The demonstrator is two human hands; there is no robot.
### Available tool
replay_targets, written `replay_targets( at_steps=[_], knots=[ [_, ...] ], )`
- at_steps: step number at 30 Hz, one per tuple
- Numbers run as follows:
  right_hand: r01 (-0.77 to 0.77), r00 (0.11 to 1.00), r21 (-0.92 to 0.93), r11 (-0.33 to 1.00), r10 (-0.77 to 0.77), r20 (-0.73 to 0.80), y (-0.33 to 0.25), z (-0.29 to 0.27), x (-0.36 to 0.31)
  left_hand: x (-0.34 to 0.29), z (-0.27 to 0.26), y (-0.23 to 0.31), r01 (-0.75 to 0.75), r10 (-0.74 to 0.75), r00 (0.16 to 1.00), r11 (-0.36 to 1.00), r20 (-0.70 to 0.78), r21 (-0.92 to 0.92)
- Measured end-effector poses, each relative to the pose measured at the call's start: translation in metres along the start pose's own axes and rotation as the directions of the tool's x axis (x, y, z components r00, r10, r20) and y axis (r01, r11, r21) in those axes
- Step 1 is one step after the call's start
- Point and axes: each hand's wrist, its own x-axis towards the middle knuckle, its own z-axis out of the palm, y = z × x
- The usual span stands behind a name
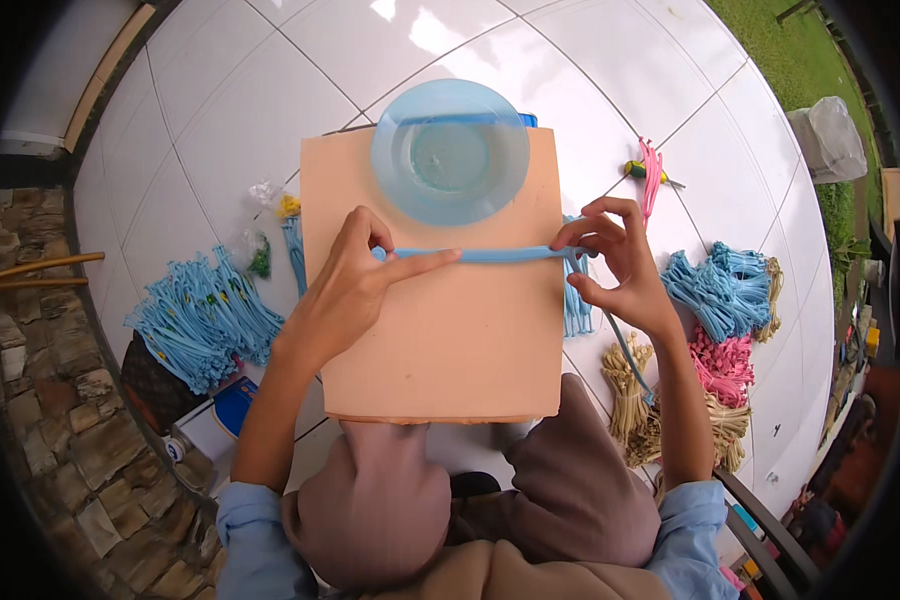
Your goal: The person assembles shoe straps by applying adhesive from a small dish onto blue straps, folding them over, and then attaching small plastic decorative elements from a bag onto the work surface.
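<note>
A light-blue strip, like a flat fabric band, is stretched straight across a peach-coloured board. My left hand is closed at the strip's left end, one finger extended along its top. My right hand pinches the other end at the board's right edge, its remaining fingers curled and raised. From there a thin blue-grey cord hangs down past my right wrist. Just beyond the strip, a translucent blue bowl with what looks like clear liquid in it stands on the board.
Blue bundled cords lie on the tiled floor at left. At right are more blue bundles, pink bundles and beige bundles. A green-and-yellow-handled tool lies beside a pink strip. My knees are under the board's near edge.
</note>
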Motion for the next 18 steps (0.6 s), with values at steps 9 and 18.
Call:
replay_targets(
  at_steps=[9, 18],
  knots=[
    [0.107, 0.991, -0.073, 0.992, -0.112, -0.069, 0.020, 0.004, -0.007, 0.003, 0.007, 0.000, -0.051, 0.059, 0.997, 0.986, -0.044, 0.159],
    [0.288, 0.944, -0.193, 0.938, -0.312, -0.107, 0.028, 0.017, -0.013, -0.003, 0.012, 0.029, -0.205, 0.182, 0.979, 0.822, 0.095, 0.532]
  ],
)
